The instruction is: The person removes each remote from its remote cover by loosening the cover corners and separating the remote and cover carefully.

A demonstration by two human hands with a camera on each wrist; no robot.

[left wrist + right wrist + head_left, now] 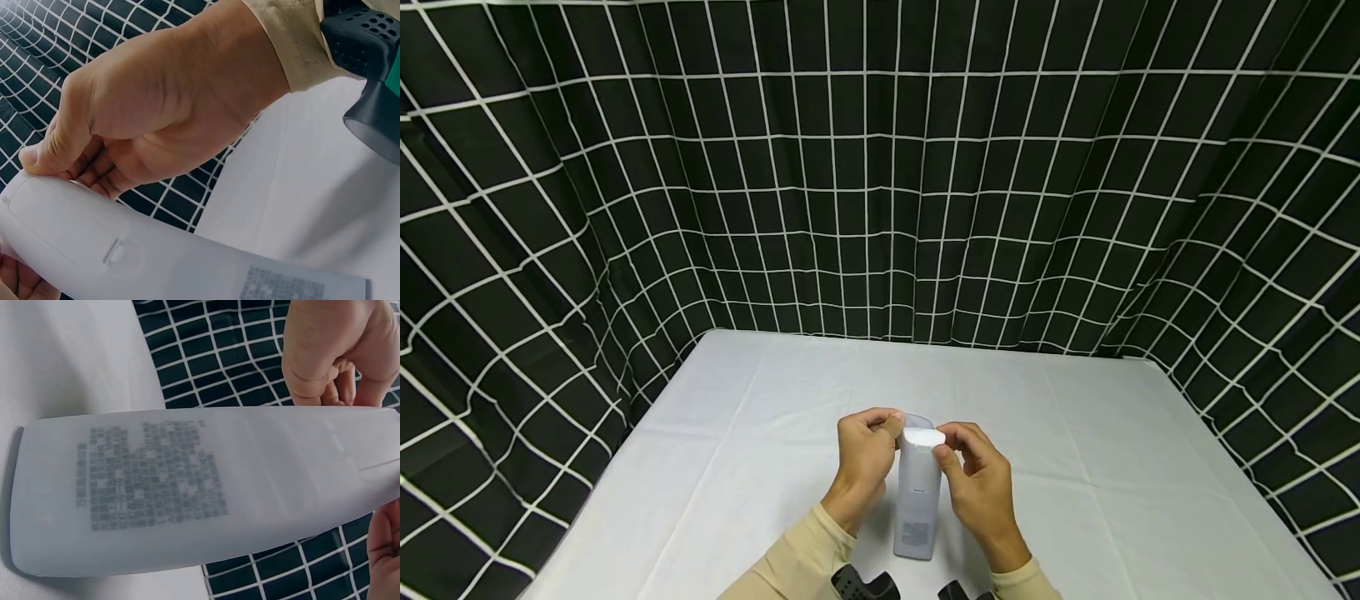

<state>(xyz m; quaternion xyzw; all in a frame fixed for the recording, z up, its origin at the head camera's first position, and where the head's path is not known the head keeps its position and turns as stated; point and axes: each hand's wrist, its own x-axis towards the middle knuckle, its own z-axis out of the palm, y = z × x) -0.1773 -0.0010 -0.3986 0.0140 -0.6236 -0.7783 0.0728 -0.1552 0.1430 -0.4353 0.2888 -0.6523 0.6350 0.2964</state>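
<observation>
A tall white plastic case (916, 500) stands upright on the table, close to the front. It has a flat top and a printed label (150, 478) low on its near face. Higher on that face, a small slot (112, 252) shows in the left wrist view. My left hand (867, 454) pinches the top left edge between thumb and fingers. On the opposite side, my right hand (981, 482) holds the top right edge, its thumb on the near face. A translucent piece (917, 420) rises behind the top; how it joins the case is hidden.
A white cloth (760, 417) covers the table under the case. Black curtains with a white grid (880, 167) hang behind it and on both sides. A dark wrist device (865, 583) is strapped at the left sleeve, another (958, 592) at the right.
</observation>
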